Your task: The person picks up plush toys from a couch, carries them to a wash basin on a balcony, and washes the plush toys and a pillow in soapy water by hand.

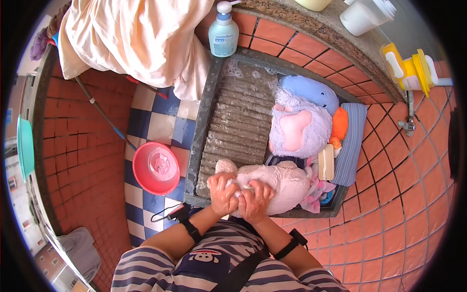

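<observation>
Together, left hand (223,194) and right hand (255,201) grasping one pink plush toy (292,187), one washboard (241,117), one red basin (140,169).

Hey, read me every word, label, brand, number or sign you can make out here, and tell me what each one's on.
No text is legible.
Pump bottle: printing on the label, too small and blurred to read.
Yellow-and-white item: can't tell whether it bears lettering.
Dark patch on the striped top: a cartoon face, no readable words.
Pink plush toy: no lettering visible.
</observation>
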Available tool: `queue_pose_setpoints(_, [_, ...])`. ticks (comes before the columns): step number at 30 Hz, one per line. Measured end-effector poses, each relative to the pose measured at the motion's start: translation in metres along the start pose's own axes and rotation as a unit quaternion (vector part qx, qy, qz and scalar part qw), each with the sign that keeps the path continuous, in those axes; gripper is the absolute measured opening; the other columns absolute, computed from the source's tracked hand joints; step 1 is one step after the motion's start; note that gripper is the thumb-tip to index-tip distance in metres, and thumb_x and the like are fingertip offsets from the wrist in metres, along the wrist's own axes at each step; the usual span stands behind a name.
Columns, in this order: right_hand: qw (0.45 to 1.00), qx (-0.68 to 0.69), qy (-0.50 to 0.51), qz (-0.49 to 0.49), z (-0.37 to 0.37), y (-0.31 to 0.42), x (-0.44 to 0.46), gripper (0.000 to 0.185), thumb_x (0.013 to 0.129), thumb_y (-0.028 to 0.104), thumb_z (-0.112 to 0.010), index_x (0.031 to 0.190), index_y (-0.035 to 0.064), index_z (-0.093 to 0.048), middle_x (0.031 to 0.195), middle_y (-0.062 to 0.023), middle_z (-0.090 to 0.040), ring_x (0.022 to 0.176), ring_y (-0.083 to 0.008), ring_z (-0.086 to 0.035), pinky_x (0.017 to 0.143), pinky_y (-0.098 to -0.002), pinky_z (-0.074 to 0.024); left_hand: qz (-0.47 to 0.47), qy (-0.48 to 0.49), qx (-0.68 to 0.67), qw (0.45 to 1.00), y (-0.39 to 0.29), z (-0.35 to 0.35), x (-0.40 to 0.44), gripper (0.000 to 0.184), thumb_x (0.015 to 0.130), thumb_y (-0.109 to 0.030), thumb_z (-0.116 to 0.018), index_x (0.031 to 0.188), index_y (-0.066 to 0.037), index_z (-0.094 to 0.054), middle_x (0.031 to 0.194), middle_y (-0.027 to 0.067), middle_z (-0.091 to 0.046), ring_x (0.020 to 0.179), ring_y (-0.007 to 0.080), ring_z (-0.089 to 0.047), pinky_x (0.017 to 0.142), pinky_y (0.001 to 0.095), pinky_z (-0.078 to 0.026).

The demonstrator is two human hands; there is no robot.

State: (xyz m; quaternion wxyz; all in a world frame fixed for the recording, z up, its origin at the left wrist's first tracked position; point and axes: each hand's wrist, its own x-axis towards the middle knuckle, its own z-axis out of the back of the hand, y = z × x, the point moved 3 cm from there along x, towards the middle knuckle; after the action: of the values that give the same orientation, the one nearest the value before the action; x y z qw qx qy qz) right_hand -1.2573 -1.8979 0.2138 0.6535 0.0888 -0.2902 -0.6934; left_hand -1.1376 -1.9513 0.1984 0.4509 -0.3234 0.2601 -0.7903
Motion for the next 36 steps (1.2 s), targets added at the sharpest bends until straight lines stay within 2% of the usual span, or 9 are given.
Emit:
queue_pose_setpoints(3, [1.0,-0.018,0.003,-0.005,-0.043,-0.051,0.129,0.016,0.086,0.025,-0.052,0.086,0.0103,-0.058,0.097,-0.0082,-0.06,0.092,-0.0276,-0.053,0.082,-0.0441,-0.0355,0.016,-0.054,0.109,0.992,0.043,-0.033,0.108,0.023,0.067,-0.024,-0.053,0.083,-0.009,-0.061,0.094,0.0117,-0.057,0.088,0.0325,-0.051,0.075,0.0455,-0.036])
queue_pose_setpoints(6, [0.985,-0.046,-0.077,-0.149,-0.057,-0.077,0.189,0.02,0.088,0.026,-0.054,0.094,0.0089,-0.061,0.104,-0.0117,-0.061,0.104,-0.0325,-0.052,0.089,-0.0476,-0.0366,0.067,-0.06,0.159,0.983,0.051,-0.046,0.186,0.017,0.077,-0.024,-0.057,0.086,-0.01,-0.063,0.106,0.0105,-0.058,0.107,0.0338,-0.047,0.089,0.0475,-0.035])
queue_pose_setpoints(13, [1.0,0.026,0.005,-0.011,0.019,0.005,0.028,0.026,0.088,0.032,-0.054,0.092,0.0074,-0.06,0.113,-0.0115,-0.056,0.117,-0.0381,-0.045,0.098,-0.0524,-0.0298,0.066,0.003,-0.025,0.997,-0.008,0.018,0.018,0.021,0.067,-0.017,-0.052,0.084,-0.011,-0.062,0.111,0.0142,-0.057,0.106,0.0345,-0.049,0.089,0.0505,-0.033])
queue_pose_setpoints(18, [1.0,-0.009,0.015,-0.004,-0.051,-0.057,0.143,0.016,0.086,0.021,-0.053,0.088,0.0069,-0.059,0.098,-0.0112,-0.06,0.1,-0.0307,-0.052,0.087,-0.0451,-0.0356,0.029,-0.072,0.13,0.989,0.047,-0.034,0.122,0.016,0.07,-0.019,-0.052,0.08,-0.009,-0.057,0.092,0.0114,-0.056,0.087,0.0315,-0.05,0.077,0.0446,-0.034])
queue_pose_setpoints(21, [0.993,-0.052,-0.013,-0.102,-0.06,-0.074,0.185,0.018,0.089,0.024,-0.053,0.092,0.0077,-0.061,0.099,-0.0109,-0.061,0.105,-0.0315,-0.051,0.089,-0.0477,-0.0353,0.125,-0.055,0.162,0.977,0.061,-0.05,0.193,0.018,0.077,-0.022,-0.054,0.088,-0.011,-0.062,0.106,0.0134,-0.057,0.104,0.0332,-0.05,0.087,0.0461,-0.037])
queue_pose_setpoints(23, [0.983,-0.151,-0.093,-0.038,-0.05,-0.059,0.167,0.02,0.089,0.024,-0.053,0.097,0.0082,-0.061,0.103,-0.0119,-0.061,0.113,-0.0342,-0.049,0.095,-0.0512,-0.0324,0.047,-0.076,0.195,0.977,0.05,-0.039,0.171,0.022,0.076,-0.022,-0.053,0.092,-0.01,-0.062,0.109,0.0126,-0.058,0.11,0.034,-0.048,0.09,0.0478,-0.035])
queue_pose_setpoints(29, [0.999,0.03,0.025,0.012,0.013,0.007,0.003,0.025,0.085,0.032,-0.057,0.086,0.0064,-0.057,0.11,-0.0139,-0.055,0.117,-0.0364,-0.045,0.097,-0.0491,-0.0316,0.057,0.029,-0.022,0.998,-0.01,0.025,0.002,0.023,0.061,-0.021,-0.052,0.081,-0.014,-0.061,0.105,0.0061,-0.06,0.099,0.0273,-0.051,0.084,0.0425,-0.03])
queue_pose_setpoints(34, [0.999,-0.013,0.038,-0.016,-0.054,-0.052,0.151,0.014,0.085,0.021,-0.054,0.083,0.0072,-0.058,0.095,-0.0097,-0.062,0.094,-0.0289,-0.053,0.081,-0.0426,-0.0368,0.033,-0.005,0.115,0.993,0.057,-0.03,0.131,0.014,0.069,-0.019,-0.054,0.079,-0.01,-0.06,0.087,0.0081,-0.058,0.087,0.0295,-0.05,0.074,0.0432,-0.034])
queue_pose_setpoints(36, [0.995,-0.037,-0.018,-0.092,-0.063,-0.067,0.192,0.018,0.087,0.025,-0.054,0.086,0.0078,-0.059,0.097,-0.0098,-0.063,0.106,-0.0296,-0.052,0.089,-0.0448,-0.0363,0.12,-0.039,0.142,0.982,0.068,-0.045,0.183,0.016,0.078,-0.021,-0.056,0.087,-0.011,-0.064,0.09,0.008,-0.059,0.095,0.0304,-0.05,0.081,0.0442,-0.036])
